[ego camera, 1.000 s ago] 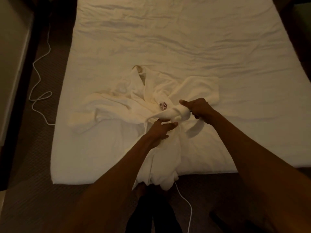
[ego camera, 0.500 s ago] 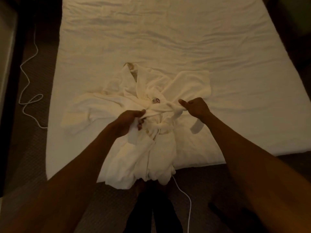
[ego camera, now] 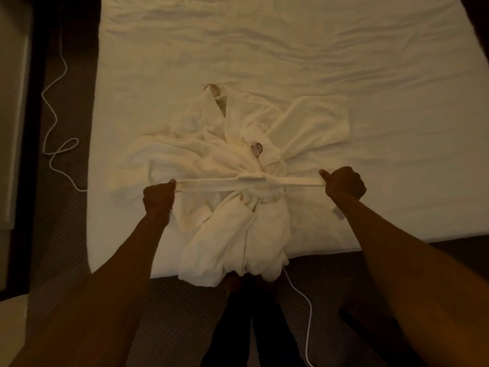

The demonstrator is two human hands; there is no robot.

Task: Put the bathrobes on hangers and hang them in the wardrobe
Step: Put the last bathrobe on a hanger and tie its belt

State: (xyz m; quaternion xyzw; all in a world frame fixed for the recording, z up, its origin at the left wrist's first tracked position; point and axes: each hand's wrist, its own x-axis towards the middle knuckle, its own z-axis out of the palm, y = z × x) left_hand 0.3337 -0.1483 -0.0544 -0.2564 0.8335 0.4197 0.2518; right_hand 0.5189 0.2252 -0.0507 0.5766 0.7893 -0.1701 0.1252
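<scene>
One bathrobe (ego camera: pixel 238 133) lies crumpled on the near part of the bed (ego camera: pixel 344 62), its hem hanging over the near edge. Its one belt (ego camera: pixel 211 185) runs straight across the waist, over the bunched cloth. The left hand (ego camera: pixel 158 197) grips the belt's left end in a fist, and the right hand (ego camera: pixel 344 185) grips the right end. Two white cables lie on the dark floor (ego camera: pixel 172 313): a looping cord (ego camera: pixel 57 120) left of the bed and a second cord (ego camera: pixel 310 311) at the near edge. Half a second ago the hands were closer to the knot; now they are wide apart and the belt is taut.
</scene>
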